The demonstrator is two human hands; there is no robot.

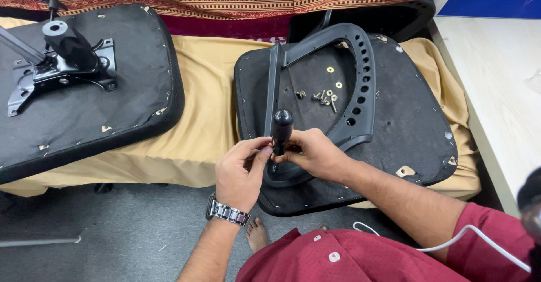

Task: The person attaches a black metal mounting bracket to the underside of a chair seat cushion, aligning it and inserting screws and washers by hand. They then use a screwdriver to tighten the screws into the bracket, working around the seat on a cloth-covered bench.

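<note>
A black-handled screwdriver (281, 127) is held upright between both hands over the near end of a curved black armrest bracket (360, 79), which lies on an upturned chair seat (411, 124). The lower handle is pinched by the fingertips of the left hand (239, 172) and the right hand (313, 155), both forearms reaching in from below. Loose screws (324, 97) lie inside the bracket's curve.
</note>
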